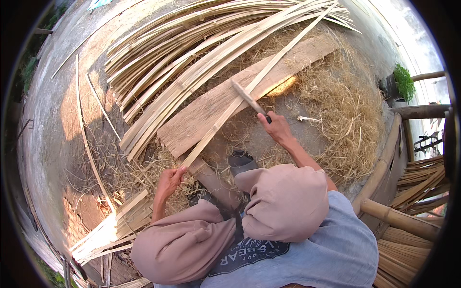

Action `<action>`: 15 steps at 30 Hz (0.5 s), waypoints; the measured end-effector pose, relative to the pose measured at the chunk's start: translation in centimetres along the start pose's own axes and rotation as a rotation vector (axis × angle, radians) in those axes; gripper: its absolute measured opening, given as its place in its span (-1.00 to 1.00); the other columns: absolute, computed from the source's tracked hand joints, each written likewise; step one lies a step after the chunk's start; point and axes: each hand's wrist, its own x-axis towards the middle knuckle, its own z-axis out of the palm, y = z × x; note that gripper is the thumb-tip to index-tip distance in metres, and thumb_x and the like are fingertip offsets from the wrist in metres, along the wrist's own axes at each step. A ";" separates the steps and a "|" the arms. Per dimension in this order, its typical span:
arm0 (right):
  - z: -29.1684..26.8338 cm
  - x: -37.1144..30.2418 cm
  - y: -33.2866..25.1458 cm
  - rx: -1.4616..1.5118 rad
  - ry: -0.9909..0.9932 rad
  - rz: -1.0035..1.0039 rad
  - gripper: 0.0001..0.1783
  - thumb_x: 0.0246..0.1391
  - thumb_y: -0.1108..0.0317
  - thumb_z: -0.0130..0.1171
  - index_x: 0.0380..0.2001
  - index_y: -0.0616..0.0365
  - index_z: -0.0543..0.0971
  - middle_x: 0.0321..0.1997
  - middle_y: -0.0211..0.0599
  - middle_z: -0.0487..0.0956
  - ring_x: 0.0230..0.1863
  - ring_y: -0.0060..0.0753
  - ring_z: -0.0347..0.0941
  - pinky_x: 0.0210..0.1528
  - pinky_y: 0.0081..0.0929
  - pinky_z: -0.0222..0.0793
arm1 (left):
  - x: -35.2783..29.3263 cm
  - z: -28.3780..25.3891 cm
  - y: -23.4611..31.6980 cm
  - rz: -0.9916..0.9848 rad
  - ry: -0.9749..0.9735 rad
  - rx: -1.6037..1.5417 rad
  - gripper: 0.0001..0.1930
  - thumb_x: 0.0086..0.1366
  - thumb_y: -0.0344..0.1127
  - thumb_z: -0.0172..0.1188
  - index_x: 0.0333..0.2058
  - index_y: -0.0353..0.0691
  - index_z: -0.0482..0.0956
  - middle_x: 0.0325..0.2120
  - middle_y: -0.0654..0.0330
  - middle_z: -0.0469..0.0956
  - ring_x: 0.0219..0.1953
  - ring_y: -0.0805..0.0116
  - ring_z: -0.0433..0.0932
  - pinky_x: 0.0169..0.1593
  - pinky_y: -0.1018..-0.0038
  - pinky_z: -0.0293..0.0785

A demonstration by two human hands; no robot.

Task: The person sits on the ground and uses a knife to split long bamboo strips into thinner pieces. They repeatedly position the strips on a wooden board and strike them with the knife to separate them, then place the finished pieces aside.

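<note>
A long pale bamboo strip runs slantwise over a wide wooden plank. Its near end is gripped by my left hand, fingers closed, just beyond my left knee. My right hand is wrapped round the dark handle of a knife. The knife's long flat blade lies across the strip, over the plank's middle. Whether its edge bites into the bamboo I cannot tell. Below the plank's near end, a wooden support slopes toward me between my legs.
A large pile of bamboo strips lies beyond the plank. Curly shavings heap up on the right. Another strip bundle is at my lower left, with loose strips on the ground. Bamboo poles stand along the right side, near a green plant.
</note>
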 end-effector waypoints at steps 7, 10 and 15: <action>-1.8 1.9 0.6 -0.068 -0.029 0.000 -0.24 0.36 -0.34 -0.01 -0.43 0.25 0.57 -0.62 0.10 0.55 -0.48 0.19 0.60 -0.38 0.04 0.46 | -3.4 -1.8 -2.6 -0.062 -0.001 -0.020 -0.41 0.44 0.15 0.25 -0.62 -0.23 0.60 -0.76 0.41 0.37 -0.65 0.59 0.28 -0.54 0.50 0.14; -3.3 4.1 4.1 -0.050 0.144 0.118 -0.24 0.36 -0.36 -0.03 -0.41 0.25 0.57 -0.57 0.14 0.59 -0.47 0.22 0.60 -0.36 0.07 0.47 | -5.6 -4.1 -5.8 -0.073 -0.012 -0.045 -0.44 0.44 0.11 0.26 -0.59 -0.24 0.61 -0.74 0.40 0.39 -0.65 0.60 0.28 -0.53 0.50 0.15; -2.1 3.3 2.0 -0.135 0.021 -0.049 -0.25 0.36 -0.34 -0.02 -0.40 0.25 0.57 -0.53 0.16 0.61 -0.47 0.23 0.61 -0.38 0.09 0.50 | -8.2 -4.8 -7.0 -0.104 0.016 -0.025 -0.46 0.48 0.08 0.22 -0.56 -0.25 0.63 -0.73 0.42 0.37 -0.65 0.60 0.25 -0.53 0.49 0.13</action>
